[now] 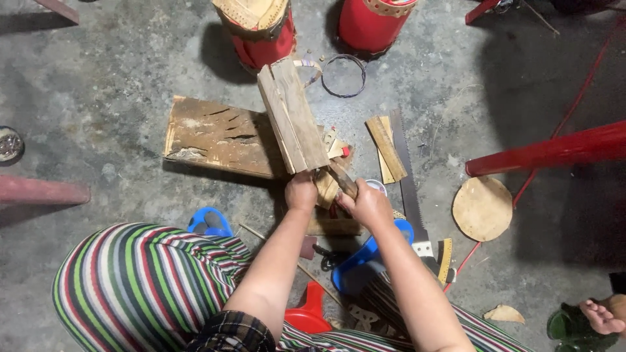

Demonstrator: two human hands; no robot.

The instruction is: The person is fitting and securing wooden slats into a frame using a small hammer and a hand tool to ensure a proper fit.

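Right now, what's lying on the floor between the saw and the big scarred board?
In the head view, between the saw and the scarred board stands the wooden block gripped by the left hand, then a few small wood offcuts.

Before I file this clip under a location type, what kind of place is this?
Probably a small handcraft workshop, worked on the floor: bare grey concrete floor, a long-bladed hand saw lying beside wood offcuts, and red cylindrical drum-like bodies. Both hands grip a worn wooden block.

Rough grey concrete floor (pixel 117 72), 2 red drums (pixel 373 23), hard shadows.
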